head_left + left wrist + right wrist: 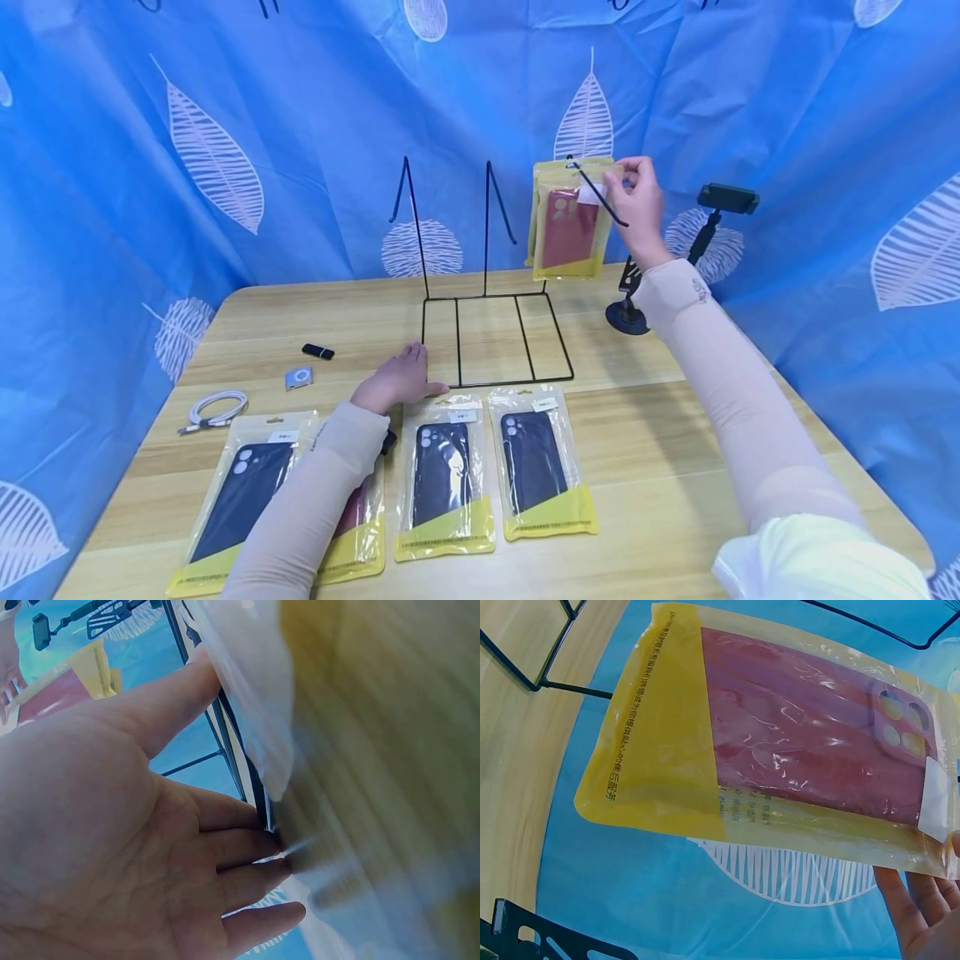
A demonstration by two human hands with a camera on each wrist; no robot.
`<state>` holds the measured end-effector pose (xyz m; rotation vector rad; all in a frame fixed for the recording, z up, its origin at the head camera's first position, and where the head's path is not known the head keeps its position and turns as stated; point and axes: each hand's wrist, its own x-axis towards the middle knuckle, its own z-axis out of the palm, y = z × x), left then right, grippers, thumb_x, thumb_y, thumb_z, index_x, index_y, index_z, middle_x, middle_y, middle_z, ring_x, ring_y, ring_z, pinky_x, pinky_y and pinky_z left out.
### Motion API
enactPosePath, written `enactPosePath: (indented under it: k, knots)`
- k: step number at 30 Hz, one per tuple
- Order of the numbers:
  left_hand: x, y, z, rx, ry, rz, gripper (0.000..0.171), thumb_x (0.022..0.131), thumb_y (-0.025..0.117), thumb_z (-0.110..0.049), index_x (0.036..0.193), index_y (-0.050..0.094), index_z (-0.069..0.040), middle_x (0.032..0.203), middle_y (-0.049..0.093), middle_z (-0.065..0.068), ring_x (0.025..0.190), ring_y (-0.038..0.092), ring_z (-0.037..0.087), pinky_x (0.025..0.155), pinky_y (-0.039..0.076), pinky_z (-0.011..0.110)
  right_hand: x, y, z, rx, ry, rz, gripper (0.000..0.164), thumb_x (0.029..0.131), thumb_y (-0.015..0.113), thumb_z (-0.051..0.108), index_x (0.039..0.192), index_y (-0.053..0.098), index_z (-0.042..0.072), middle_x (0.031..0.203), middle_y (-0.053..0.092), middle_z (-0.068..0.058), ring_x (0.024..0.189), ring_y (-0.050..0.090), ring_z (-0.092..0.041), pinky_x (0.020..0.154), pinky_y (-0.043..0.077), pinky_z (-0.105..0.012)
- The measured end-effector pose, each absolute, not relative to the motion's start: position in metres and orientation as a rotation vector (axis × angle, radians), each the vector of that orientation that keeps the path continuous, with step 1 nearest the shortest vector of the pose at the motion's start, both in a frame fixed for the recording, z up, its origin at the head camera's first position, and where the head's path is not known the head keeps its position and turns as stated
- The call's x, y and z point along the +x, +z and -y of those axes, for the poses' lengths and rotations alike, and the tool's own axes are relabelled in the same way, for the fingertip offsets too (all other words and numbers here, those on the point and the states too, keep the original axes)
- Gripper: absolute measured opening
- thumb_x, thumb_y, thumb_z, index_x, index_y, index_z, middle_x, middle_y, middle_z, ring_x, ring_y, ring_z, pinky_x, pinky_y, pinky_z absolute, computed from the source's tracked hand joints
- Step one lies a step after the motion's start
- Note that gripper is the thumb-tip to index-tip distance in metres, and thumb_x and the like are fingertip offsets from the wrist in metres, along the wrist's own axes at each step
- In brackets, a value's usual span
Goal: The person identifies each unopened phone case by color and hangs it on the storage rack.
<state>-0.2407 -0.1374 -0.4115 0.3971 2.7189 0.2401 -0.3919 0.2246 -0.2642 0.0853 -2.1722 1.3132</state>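
Note:
A black wire display rack (486,233) stands on the wooden table. On its right prong hangs a red phone case in a yellow-and-clear pouch (567,229), with at least one similar pouch behind it. My right hand (639,204) pinches the top right corner of the front pouch. In the right wrist view that phone case (802,720) shows its camera cutouts and a white label. My left hand (397,379), fingers extended, rests at the front left of the rack's base; in the left wrist view its fingertips touch near the black wire.
Along the front lie packaged dark phone cases (442,471) and a red one (352,525) partly under my left forearm. A white cable (217,408), a small silver player (298,377) and a black USB stick (318,352) lie left. A black phone stand (627,317) is right.

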Motion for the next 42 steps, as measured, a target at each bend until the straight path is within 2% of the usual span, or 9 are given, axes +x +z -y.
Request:
enactPosePath:
  k: [5, 12, 18, 22, 25, 28, 32, 37, 42]
  knots:
    - [-0.241, -0.410, 0.138, 0.399, 0.245, -2.718, 0.091, 0.101, 0.049, -0.051, 0.153, 0.010, 0.013, 0.162, 0.005, 0.030, 0.152, 0.009, 0.043, 0.125, 0.015, 0.051, -0.400, -0.266, -0.225, 0.067, 1.253, 2.170, 0.032, 0.098, 0.059, 0.041, 0.120, 0.056, 0.018, 0.088, 0.057, 0.016, 0.072, 0.051, -0.002, 0.069, 0.039, -0.020]
    - [-0.240, -0.408, 0.137, 0.376, 0.258, -2.709, 0.091, 0.101, 0.050, -0.050, 0.154, 0.009, 0.012, 0.163, 0.005, 0.029, 0.152, 0.009, 0.042, 0.125, 0.014, 0.051, -0.399, -0.265, -0.224, 0.047, 1.273, 2.184, 0.033, 0.097, 0.060, 0.043, 0.120, 0.055, 0.020, 0.092, 0.059, 0.015, 0.075, 0.054, -0.001, 0.070, 0.041, -0.020]
    - [-0.240, -0.409, 0.137, 0.375, 0.250, -2.713, 0.091, 0.101, 0.049, -0.050, 0.154, 0.010, 0.012, 0.163, 0.005, 0.029, 0.152, 0.009, 0.042, 0.125, 0.016, 0.051, -0.376, -0.270, -0.228, 0.035, 1.316, 2.288, 0.057, 0.092, 0.063, 0.052, 0.138, 0.045, 0.024, 0.131, 0.062, 0.000, 0.113, 0.062, -0.014, 0.093, 0.053, -0.031]
    - [-0.239, -0.409, 0.137, 0.371, 0.255, -2.707, 0.092, 0.101, 0.050, -0.051, 0.154, 0.009, 0.012, 0.163, 0.005, 0.029, 0.152, 0.009, 0.042, 0.125, 0.015, 0.051, -0.350, -0.294, -0.235, 0.043, 1.189, 2.458, 0.082, 0.092, 0.061, 0.056, 0.156, 0.022, 0.021, 0.154, 0.042, -0.007, 0.141, 0.044, -0.023, 0.114, 0.040, -0.045]
    - [-0.240, -0.409, 0.137, 0.369, 0.255, -2.704, 0.092, 0.101, 0.050, -0.051, 0.153, 0.009, 0.012, 0.163, 0.004, 0.029, 0.152, 0.008, 0.042, 0.125, 0.014, 0.051, -0.328, -0.318, -0.238, 0.032, 1.095, 2.541, 0.091, 0.092, 0.060, 0.059, 0.159, 0.016, 0.014, 0.156, 0.038, -0.013, 0.144, 0.037, -0.030, 0.118, 0.033, -0.051]
    - [-0.240, -0.409, 0.137, 0.371, 0.248, -2.702, 0.092, 0.101, 0.050, -0.051, 0.153, 0.009, 0.013, 0.163, 0.005, 0.030, 0.152, 0.009, 0.042, 0.125, 0.014, 0.051, -0.303, -0.341, -0.237, 0.010, 1.016, 2.634, 0.088, 0.092, 0.058, 0.061, 0.153, 0.027, 0.006, 0.145, 0.046, -0.019, 0.135, 0.044, -0.036, 0.111, 0.037, -0.056]
    - [-0.240, -0.409, 0.136, 0.372, 0.234, -2.702, 0.093, 0.100, 0.050, -0.051, 0.153, 0.009, 0.013, 0.163, 0.005, 0.029, 0.152, 0.009, 0.042, 0.125, 0.014, 0.051, -0.272, -0.372, -0.230, 0.196, 0.815, 2.891, 0.068, 0.095, 0.060, 0.052, 0.137, 0.049, 0.000, 0.125, 0.058, -0.020, 0.115, 0.056, -0.037, 0.096, 0.047, -0.055]
    - [-0.240, -0.410, 0.136, 0.372, 0.235, -2.706, 0.092, 0.100, 0.050, -0.051, 0.153, 0.010, 0.013, 0.162, 0.006, 0.030, 0.152, 0.010, 0.043, 0.125, 0.015, 0.052, -0.242, -0.402, -0.209, 0.709, 0.578, 3.165, 0.042, 0.093, 0.068, 0.039, 0.117, 0.067, 0.006, 0.111, 0.068, -0.010, 0.104, 0.063, -0.026, 0.094, 0.052, -0.047]
    - [-0.242, -0.411, 0.135, 0.383, 0.239, -2.713, 0.092, 0.100, 0.050, -0.051, 0.153, 0.010, 0.014, 0.162, 0.005, 0.031, 0.152, 0.009, 0.043, 0.125, 0.015, 0.052, -0.232, -0.415, -0.193, 0.825, 0.492, 3.164, 0.034, 0.090, 0.073, 0.036, 0.110, 0.069, 0.009, 0.103, 0.066, -0.003, 0.097, 0.061, -0.019, 0.089, 0.052, -0.042]
